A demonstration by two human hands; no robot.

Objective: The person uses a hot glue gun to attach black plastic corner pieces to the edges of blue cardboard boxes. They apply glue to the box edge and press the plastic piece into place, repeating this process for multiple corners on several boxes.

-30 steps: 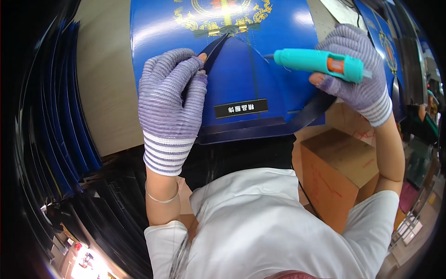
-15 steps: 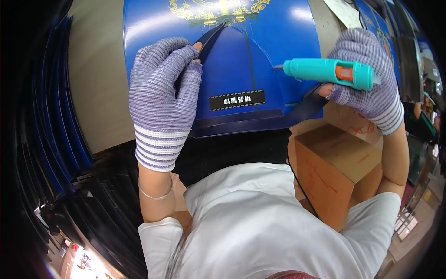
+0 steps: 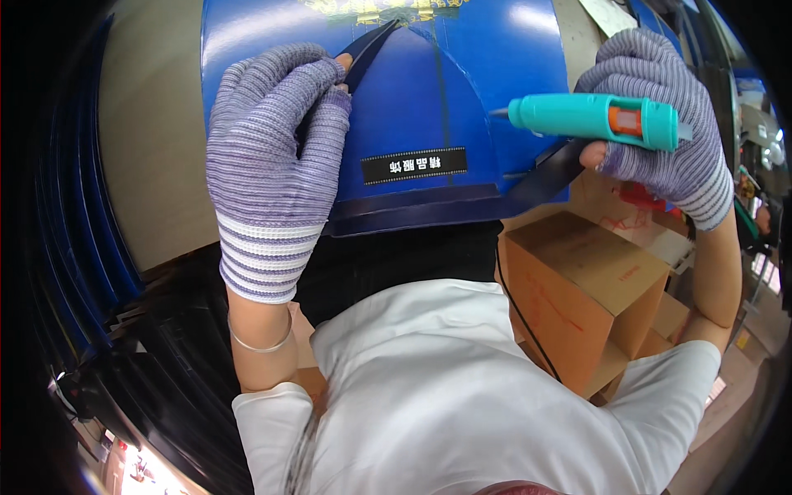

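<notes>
A glossy blue printed board lies in front of me, with gold ornament at its far end and a black label near its close edge. My left hand, in a striped fingertip-less glove, is closed with thumb and finger pinching a dark strip at the board's left part. My right hand, gloved alike, is wrapped round a turquoise glue gun, its nozzle pointing left over the board. The right thumb presses on a dark band that runs along the board's near edge.
An opened cardboard box stands below the table on the right, a black cord beside it. Stacked blue boards line the left, above black folded pieces. A pale sheet lies at the far right.
The right hand with the glue gun has shifted slightly right relative to the board. Most of the scene has slid up and left in the picture. Both hands keep their grips.
</notes>
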